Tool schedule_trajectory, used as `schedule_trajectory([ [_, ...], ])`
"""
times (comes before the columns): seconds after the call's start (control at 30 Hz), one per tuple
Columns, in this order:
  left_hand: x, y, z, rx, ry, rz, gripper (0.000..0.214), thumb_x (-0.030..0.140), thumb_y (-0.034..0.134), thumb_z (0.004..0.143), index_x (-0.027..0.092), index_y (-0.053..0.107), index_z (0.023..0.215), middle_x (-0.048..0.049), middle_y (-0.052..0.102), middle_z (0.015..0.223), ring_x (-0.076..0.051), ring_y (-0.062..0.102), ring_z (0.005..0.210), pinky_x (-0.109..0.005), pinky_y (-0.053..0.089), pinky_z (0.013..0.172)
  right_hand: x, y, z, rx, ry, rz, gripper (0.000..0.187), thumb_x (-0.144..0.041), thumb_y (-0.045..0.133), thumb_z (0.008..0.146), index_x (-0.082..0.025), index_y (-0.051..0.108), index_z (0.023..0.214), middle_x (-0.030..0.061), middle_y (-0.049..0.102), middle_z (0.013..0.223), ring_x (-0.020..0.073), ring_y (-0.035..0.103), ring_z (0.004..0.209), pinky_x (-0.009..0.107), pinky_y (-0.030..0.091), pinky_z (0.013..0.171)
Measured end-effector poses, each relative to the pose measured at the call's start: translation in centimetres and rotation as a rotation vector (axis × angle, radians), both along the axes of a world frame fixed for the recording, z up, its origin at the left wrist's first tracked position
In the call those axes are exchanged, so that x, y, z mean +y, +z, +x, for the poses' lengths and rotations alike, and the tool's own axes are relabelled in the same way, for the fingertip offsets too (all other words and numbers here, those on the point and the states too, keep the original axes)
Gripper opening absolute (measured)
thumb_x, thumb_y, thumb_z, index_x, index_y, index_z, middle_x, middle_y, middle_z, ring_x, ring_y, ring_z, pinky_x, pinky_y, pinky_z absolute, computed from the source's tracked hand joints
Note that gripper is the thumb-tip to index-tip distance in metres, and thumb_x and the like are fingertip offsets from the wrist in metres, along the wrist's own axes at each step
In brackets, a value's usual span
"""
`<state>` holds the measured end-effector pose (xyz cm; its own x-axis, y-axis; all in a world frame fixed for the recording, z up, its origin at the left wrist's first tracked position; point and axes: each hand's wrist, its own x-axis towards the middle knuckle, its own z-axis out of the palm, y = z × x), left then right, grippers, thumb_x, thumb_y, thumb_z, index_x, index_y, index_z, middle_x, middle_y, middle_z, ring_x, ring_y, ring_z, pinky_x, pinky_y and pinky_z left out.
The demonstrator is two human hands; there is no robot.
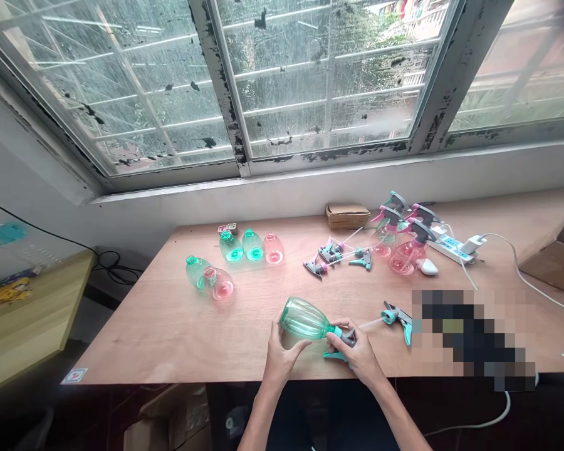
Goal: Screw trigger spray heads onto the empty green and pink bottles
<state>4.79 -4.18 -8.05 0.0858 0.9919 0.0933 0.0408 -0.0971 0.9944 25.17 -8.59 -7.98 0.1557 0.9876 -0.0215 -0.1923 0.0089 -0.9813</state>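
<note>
A clear green spray bottle (pixel 304 318) lies on its side just above the near edge of the wooden table (pixel 169 326). My left hand (pixel 282 354) wraps round the bottle's body from below. My right hand (pixel 357 354) is closed on the grey and teal trigger sprayer head (pixel 343 341) sitting at the bottle's neck. Another loose trigger head (pixel 397 316) with its thin tube lies just right of my hands.
Empty green and pink bottles (pixel 251 246) lie at the middle left, with two more (pixel 209 277) nearer. Loose trigger heads (pixel 338 255) sit mid-table. Assembled pink bottles (pixel 404 241) stand at the back right, beside a power strip (pixel 451 247), a white mouse (pixel 427 267) and cardboard boxes (pixel 346 216).
</note>
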Motion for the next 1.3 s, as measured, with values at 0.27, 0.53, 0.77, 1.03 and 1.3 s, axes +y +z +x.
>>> schedule_trajectory([
  [0.27, -0.3, -0.1, 0.3, -0.026, 0.039, -0.030, 0.064, 0.042, 0.084, 0.084, 0.023, 0.053, 0.136, -0.0163, 0.067, 0.139, -0.037, 0.056, 0.142, -0.054, 0.043, 0.118, -0.1, -0.2, 0.0, -0.001, -0.025, -0.007, 0.039, -0.052, 0.085, 0.085, -0.021, 0.067, 0.101, 0.0009, 0.072, 0.068, 0.0240, 0.068, 0.063, 0.039, 0.059, 0.064],
  [0.53, 0.0, 0.5, 0.2, -0.028, -0.009, -0.006, 0.063, 0.035, 0.087, 0.081, 0.028, 0.060, 0.137, -0.0101, 0.066, 0.144, -0.034, 0.057, 0.141, -0.051, 0.040, 0.121, 0.3, -0.5, 0.1, 0.048, -0.043, -0.005, 0.044, -0.057, 0.085, 0.084, -0.022, 0.066, 0.101, 0.0009, 0.072, 0.075, 0.0236, 0.069, 0.064, 0.038, 0.061, 0.061],
  [0.77, 0.0, 0.6, 0.1, -0.105, -0.017, -0.068, 0.060, 0.052, 0.081, 0.084, 0.023, 0.056, 0.131, -0.0148, 0.071, 0.133, -0.035, 0.067, 0.130, -0.051, 0.051, 0.110, 0.0, -0.8, 0.0, 0.021, -0.018, 0.000, 0.039, -0.051, 0.089, 0.083, -0.022, 0.069, 0.101, 0.0001, 0.071, 0.075, 0.0236, 0.070, 0.065, 0.038, 0.062, 0.064],
  [1.03, -0.3, 1.3, 0.3, -0.124, -0.074, -0.079, 0.051, 0.042, 0.078, 0.091, 0.026, 0.062, 0.137, -0.0111, 0.066, 0.147, -0.033, 0.060, 0.139, -0.048, 0.044, 0.119, 0.1, -1.0, 0.3, 0.024, -0.032, 0.005, 0.039, -0.051, 0.085, 0.087, -0.023, 0.065, 0.105, 0.0004, 0.072, 0.076, 0.0232, 0.069, 0.065, 0.037, 0.060, 0.064],
  [1.3, 0.0, 1.3, 0.0, -0.182, -0.122, -0.080, 0.058, 0.043, 0.081, 0.088, 0.025, 0.060, 0.139, -0.0130, 0.067, 0.144, -0.034, 0.062, 0.137, -0.050, 0.047, 0.116, -0.1, -0.9, 0.3, -0.020, -0.043, 0.009, 0.040, -0.052, 0.084, 0.086, -0.022, 0.065, 0.104, 0.0008, 0.072, 0.076, 0.0234, 0.069, 0.064, 0.038, 0.057, 0.063],
])
